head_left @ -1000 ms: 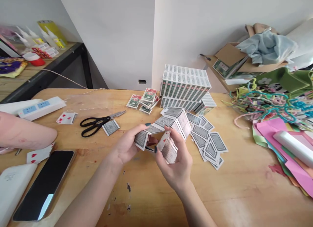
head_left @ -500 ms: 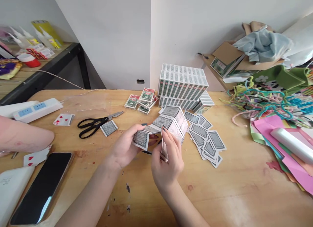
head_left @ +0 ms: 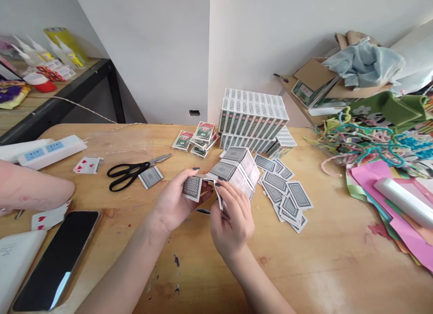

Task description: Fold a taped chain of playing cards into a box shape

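A structure of joined, folded playing cards stands on the table in front of me. My left hand grips a folded card at its left side, thumb on top. At its near side, my right hand pinches another card, partly hidden by the fingers. Loose cards with grey patterned backs lie spread to the right. To the left, a folded card rests beside black-handled scissors.
Card boxes are stacked at the back, with a few more beside them. A phone, a power strip and another person's arm are at the left. Coloured paper and pipe cleaners lie right.
My right fingers have shifted slightly left and up along the cards, closer to my left hand. The card in my left hand has tilted a little.
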### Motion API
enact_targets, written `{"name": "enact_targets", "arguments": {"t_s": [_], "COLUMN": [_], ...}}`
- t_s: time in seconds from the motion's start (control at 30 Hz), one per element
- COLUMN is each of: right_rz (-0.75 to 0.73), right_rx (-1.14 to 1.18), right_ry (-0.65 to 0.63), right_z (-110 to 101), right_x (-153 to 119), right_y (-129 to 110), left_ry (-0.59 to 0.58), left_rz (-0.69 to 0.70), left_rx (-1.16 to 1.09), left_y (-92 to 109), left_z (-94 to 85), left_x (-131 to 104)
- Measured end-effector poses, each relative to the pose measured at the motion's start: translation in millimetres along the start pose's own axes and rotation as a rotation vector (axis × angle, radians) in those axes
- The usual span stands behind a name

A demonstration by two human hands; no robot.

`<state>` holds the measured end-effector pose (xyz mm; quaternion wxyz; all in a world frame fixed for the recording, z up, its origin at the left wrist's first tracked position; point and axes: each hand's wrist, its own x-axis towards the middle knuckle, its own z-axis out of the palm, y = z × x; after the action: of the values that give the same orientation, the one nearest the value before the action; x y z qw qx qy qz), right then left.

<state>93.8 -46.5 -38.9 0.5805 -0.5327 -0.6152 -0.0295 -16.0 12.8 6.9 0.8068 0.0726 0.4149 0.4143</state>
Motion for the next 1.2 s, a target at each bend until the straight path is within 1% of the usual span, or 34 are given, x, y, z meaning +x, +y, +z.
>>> {"name": "enact_targets", "arguments": {"t_s": [0.27, 0.37, 0.47, 0.6, 0.73, 0.8, 0.9, 0.93, 1.03, 1.2], "right_rz": [-0.023, -0.016, -0.029, -0.057, -0.033, -0.004, 0.059, 0.086, 0.143, 0.182], "right_rx": [0.013, -0.004, -0.047, -0.194, -0.264, -0.199, -0.005, 0.039, 0.054, 0.035], "right_ry": [-0.01, -0.024, -0.074, -0.166, -0.241, -0.298, -0.413, -0.431, -0.417, -0.348], "right_z": [-0.2, -0.2, -3.0, -9.7, -17.6, -23.2, -32.7, -35.4, -39.1, -35.0], "right_x": [1.3, 2.0, 2.4, 3.4, 9.6, 15.2, 24.4, 27.1, 32.5, 34.1], "right_y": [3.1, 3.4, 3.1, 0.4, -4.3, -5.3, -2.2, -0.3, 5.7, 7.3], "left_ry": [-0.007, -0.02, -0.017, -0.017, -0.029, -0.002, 0.06, 0.066, 0.05, 0.022], "left_rz": [-0.017, 0.001, 0.045, 0.094, 0.112, 0.121, 0.141, 0.138, 0.11, 0.099], "left_rx": [0.035, 0.092, 0.201, 0.343, 0.422, 0.424, 0.436, 0.443, 0.448, 0.424], "left_y": [0.4, -0.1, -1.5, -5.0, -7.5, -7.0, -5.2, -4.9, -5.8, -8.8], "left_z": [-1.6, -3.4, -8.9, -16.8, -17.5, -16.5, -15.7, -15.4, -14.0, -11.9], "left_x": [3.1, 3.9, 4.7, 5.0, 3.0, 2.3, 2.3, 2.5, 2.4, 1.8]}}
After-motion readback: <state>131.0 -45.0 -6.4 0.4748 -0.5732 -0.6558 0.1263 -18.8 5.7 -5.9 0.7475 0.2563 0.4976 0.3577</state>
